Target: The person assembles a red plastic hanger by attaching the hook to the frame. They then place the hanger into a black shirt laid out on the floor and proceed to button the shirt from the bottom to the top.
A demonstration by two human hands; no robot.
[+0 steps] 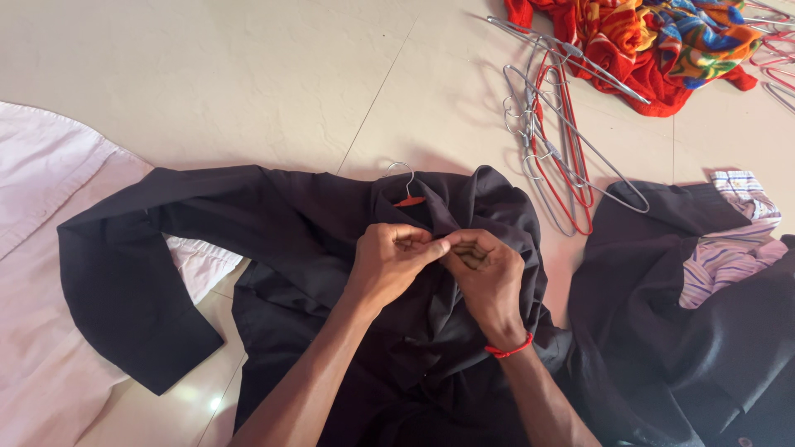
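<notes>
A black shirt [273, 240] lies spread on the tiled floor with a red hanger [406, 189] inside its collar, the metal hook sticking out at the top. My left hand [389, 258] and my right hand [484, 269] meet just below the collar. Both pinch the shirt's front edge together between fingers and thumbs. A red thread band [509, 350] circles my right wrist. One long sleeve stretches away to the left.
A pile of metal and red wire hangers [551, 141] lies at the upper right. Behind it sits a bright red patterned cloth [654, 41]. Another dark garment with a striped shirt [729, 248] lies at right. A pale pink cloth [41, 273] covers the left floor.
</notes>
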